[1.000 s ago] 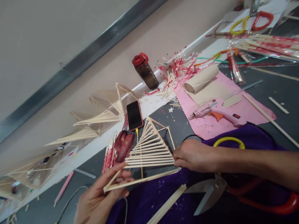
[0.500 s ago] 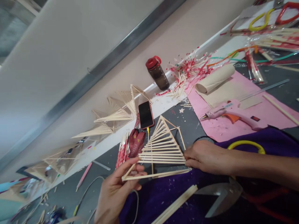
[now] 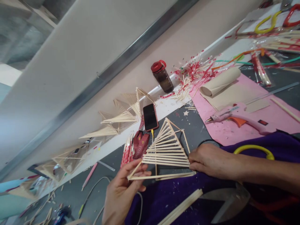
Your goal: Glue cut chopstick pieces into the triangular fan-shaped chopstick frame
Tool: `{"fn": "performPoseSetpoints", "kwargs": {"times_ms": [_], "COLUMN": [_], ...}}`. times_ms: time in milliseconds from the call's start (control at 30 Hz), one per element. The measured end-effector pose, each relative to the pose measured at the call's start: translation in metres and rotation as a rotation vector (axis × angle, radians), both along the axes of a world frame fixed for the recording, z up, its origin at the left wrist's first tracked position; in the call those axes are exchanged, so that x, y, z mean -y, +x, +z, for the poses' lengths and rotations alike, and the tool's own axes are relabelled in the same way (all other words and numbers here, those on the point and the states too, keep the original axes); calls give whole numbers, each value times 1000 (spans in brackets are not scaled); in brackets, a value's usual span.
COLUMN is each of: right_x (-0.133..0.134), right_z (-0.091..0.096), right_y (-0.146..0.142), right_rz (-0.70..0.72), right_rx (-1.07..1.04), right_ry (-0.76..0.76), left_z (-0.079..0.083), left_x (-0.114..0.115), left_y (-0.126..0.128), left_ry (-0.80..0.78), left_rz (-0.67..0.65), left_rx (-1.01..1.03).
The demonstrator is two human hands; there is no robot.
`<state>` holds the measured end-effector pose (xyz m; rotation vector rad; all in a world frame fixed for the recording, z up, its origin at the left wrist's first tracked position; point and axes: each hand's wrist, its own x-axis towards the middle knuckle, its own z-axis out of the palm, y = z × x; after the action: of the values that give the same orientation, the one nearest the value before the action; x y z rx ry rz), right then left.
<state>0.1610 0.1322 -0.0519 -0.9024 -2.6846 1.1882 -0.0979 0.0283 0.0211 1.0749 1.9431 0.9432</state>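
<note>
A frame of glued wooden sticks (image 3: 167, 151) stands between my hands, its many parallel sticks forming a slanted, fan-like face. My left hand (image 3: 125, 184) grips its lower left corner, thumb below and fingers behind the sticks. At the right edge, the closed fingers of my right hand (image 3: 208, 159) pinch the ends of the lower sticks. Purple cloth (image 3: 150, 200) lies beneath, with a bundle of loose sticks (image 3: 181, 207) on it. Scissors with a yellow handle (image 3: 254, 148) lie partly under my right forearm.
Right of the frame, a pink glue gun (image 3: 239, 115) rests on pink paper (image 3: 225, 132) near a cardboard roll (image 3: 221, 82). Behind are a phone (image 3: 150, 117), a red-capped bottle (image 3: 162, 78) and wrapped chopsticks (image 3: 127, 150). More stick frames (image 3: 122, 115) stand along the wall.
The whole view has shifted slightly, so everything appears a little further right and lower. Both hands keep their hold on the stick frame, which looks the same.
</note>
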Motion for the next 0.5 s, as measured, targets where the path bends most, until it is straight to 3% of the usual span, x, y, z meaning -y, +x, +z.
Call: {"fn": "performPoseSetpoints", "kwargs": {"times_ms": [500], "right_x": [2], "right_z": [-1], "right_y": [0], "right_rz": [6], "right_rx": [12], "right_ry": [50], "left_z": [0], "left_x": [0], "left_y": [4], "left_ry": [13], "left_rz": [18], "left_rx": [9]}}
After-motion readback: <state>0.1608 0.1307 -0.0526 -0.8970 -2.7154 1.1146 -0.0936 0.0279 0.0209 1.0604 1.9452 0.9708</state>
